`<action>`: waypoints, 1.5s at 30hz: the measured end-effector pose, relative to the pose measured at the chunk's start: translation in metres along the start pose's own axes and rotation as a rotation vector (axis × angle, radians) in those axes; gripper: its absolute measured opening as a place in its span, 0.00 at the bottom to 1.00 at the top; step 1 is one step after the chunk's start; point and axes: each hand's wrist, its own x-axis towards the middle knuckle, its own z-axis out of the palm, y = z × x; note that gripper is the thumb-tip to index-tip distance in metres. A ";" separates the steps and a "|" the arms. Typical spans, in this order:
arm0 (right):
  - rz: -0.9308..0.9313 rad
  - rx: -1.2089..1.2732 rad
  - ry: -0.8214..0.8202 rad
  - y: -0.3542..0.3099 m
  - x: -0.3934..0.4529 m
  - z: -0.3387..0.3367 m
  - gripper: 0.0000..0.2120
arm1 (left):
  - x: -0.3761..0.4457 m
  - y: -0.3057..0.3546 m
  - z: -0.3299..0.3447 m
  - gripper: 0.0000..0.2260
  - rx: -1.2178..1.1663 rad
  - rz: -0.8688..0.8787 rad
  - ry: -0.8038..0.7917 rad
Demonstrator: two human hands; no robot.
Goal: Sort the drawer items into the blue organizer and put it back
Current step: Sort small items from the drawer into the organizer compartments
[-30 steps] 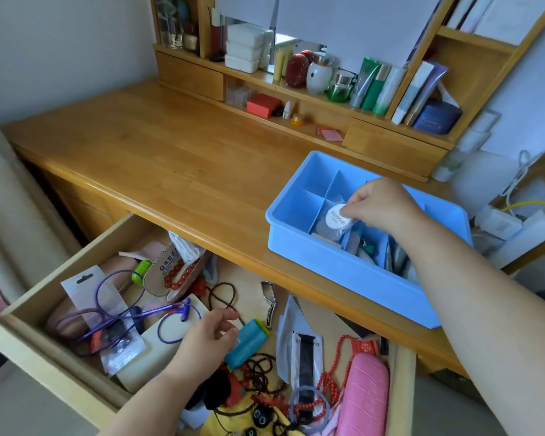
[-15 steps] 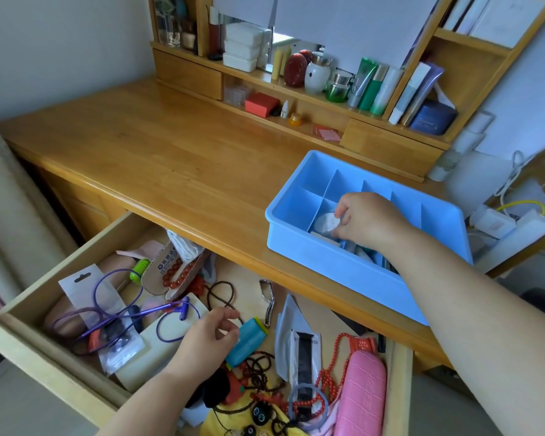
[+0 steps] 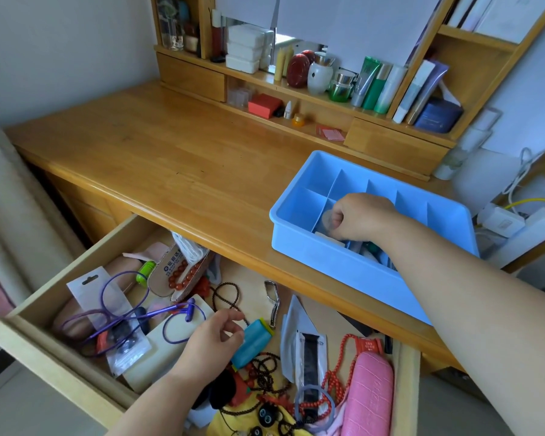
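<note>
1. Wooden desk [image 3: 170, 158] with a shelf unit [image 3: 343, 102] along its back edge, bottles and boxes on it.
2. Open drawer [image 3: 54, 297] under the desk's front edge, cluttered: purple cable [image 3: 123, 313], pink case [image 3: 370, 394], red bead strings [image 3: 334, 376], dark bead necklace [image 3: 227, 294].
3. Blue organizer [image 3: 337, 265] on the desktop at the front right edge, divided into compartments, a few items in the near ones.
4. Right hand [image 3: 359, 215] inside the organizer, fingers curled, pinching a small round pale disc [image 3: 328, 219] low in a near-row compartment.
5. Left hand [image 3: 214, 341] in the drawer, fingers loosely curled, touching a teal cylinder [image 3: 254, 343]; can't tell if it grips.
</note>
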 end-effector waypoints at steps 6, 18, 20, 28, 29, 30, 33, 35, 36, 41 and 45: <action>-0.157 -0.168 0.166 0.003 0.004 0.008 0.07 | 0.000 -0.001 0.001 0.10 0.014 -0.006 -0.005; -0.133 -0.064 0.178 0.013 -0.003 -0.006 0.15 | 0.001 -0.002 0.001 0.10 0.028 -0.004 0.023; -0.126 0.145 0.289 0.021 -0.024 -0.009 0.17 | -0.001 -0.001 0.002 0.10 0.031 0.017 0.054; -0.355 0.389 0.244 0.022 -0.156 0.125 0.11 | -0.020 0.012 0.019 0.10 0.198 0.204 -0.014; -0.289 0.347 0.096 0.024 -0.160 0.149 0.11 | -0.023 0.012 0.022 0.10 0.235 0.208 -0.050; -0.227 0.299 0.018 0.028 -0.158 0.170 0.11 | -0.026 0.011 0.024 0.09 0.276 0.211 -0.077; -0.018 0.186 -0.026 0.036 -0.136 0.196 0.12 | -0.031 0.007 0.024 0.08 0.370 0.205 -0.085; 0.146 0.077 -0.052 0.039 -0.116 0.201 0.14 | -0.031 0.004 0.021 0.08 0.415 0.189 -0.040; 0.216 0.045 -0.092 0.039 -0.108 0.203 0.13 | -0.031 0.002 0.019 0.08 0.430 0.177 -0.017; 0.366 0.163 -0.202 0.036 -0.089 0.212 0.10 | -0.031 -0.001 0.018 0.06 0.466 0.159 -0.050; 0.311 0.176 -0.260 0.030 -0.092 0.216 0.08 | -0.036 -0.002 0.028 0.11 0.569 0.249 -0.273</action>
